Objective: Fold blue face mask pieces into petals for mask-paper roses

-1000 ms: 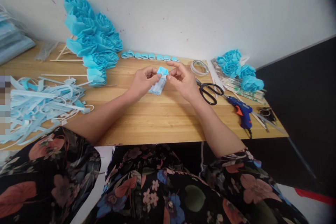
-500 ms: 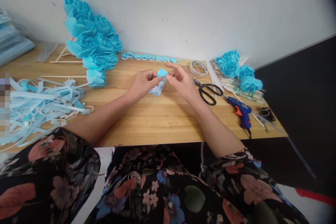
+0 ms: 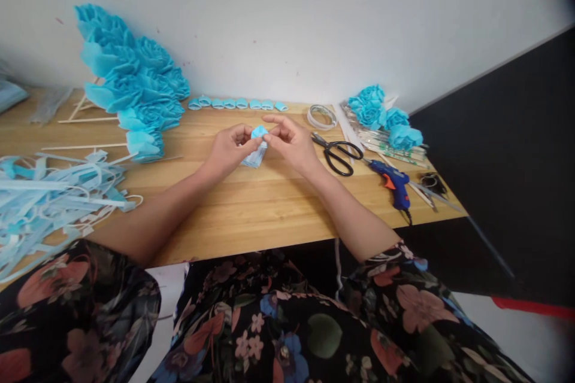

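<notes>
You have a small light blue folded piece of soft fabric (image 3: 259, 131) pinched between both hands, just above the middle of the light wooden table (image 3: 251, 209). Your left hand (image 3: 227, 152) is closed on it from the left, thumb and forefinger clamped on the fold. Your right hand (image 3: 291, 142) nips its top from the right with thumb and forefinger, the other fingers lifted loosely.

By the look of it, you are rolling or tucking the upper end of the piece into a tight little curl. The next move probably calls for a firm pinch from the left hand while the right fingertips turn the edge over, with only gentle force, since thin fabric like this springs open easily.

The top of the piece is a brighter blue and rounded, like a small bud. Below it a paler, flatter tail hangs down towards the table; whether it touches the wood cannot be told.

A row of small blue rolled pieces (image 3: 238, 103) lies along the wall beyond your hands. Black-handled scissors (image 3: 339, 155) lie just right of your right hand, with a blue glue gun (image 3: 393, 179) farther right and a roll of clear tape (image 3: 321, 116) behind them
</notes>
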`<state>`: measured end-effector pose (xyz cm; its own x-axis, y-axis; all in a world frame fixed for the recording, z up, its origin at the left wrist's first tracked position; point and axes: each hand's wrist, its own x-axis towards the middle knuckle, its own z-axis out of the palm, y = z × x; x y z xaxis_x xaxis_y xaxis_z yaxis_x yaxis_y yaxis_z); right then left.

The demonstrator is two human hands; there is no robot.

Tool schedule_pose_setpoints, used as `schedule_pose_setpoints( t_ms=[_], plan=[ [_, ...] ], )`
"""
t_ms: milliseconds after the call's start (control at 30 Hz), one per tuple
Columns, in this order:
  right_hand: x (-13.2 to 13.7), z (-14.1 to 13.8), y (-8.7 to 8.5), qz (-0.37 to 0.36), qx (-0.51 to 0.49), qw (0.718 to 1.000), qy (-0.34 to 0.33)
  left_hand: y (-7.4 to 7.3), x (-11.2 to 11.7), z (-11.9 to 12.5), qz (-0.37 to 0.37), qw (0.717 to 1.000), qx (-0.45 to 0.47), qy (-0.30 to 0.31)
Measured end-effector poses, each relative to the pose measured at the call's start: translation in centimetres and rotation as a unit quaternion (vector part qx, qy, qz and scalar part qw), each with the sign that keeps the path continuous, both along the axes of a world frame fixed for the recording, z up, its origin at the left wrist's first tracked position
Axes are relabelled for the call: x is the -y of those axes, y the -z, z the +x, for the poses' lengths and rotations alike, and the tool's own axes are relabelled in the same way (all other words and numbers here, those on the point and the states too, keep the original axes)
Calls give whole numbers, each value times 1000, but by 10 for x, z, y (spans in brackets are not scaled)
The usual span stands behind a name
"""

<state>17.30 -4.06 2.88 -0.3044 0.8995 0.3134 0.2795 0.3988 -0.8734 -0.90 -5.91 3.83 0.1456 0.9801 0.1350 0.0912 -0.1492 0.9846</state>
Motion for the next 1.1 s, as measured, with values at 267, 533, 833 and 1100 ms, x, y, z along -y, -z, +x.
schedule_pose_setpoints(
  t_ms=[267, 533, 833, 1100],
  plan=[
    [-44, 52, -22, 81, 8, 991, 107, 4, -3, -2, -1, 1000, -8, -27],
    [-83, 165, -35, 25, 392, 874, 287, 0, -1, -1, 0, 1000, -13, -27],
    [-67, 159, -31, 58, 587, 784, 193, 2, -2, -1, 2, 1000, -9, -25],
    [-65, 149, -31, 60, 618, 761, 189, -4, -1, 0, -13, 999, -6, -39]
  ],
)
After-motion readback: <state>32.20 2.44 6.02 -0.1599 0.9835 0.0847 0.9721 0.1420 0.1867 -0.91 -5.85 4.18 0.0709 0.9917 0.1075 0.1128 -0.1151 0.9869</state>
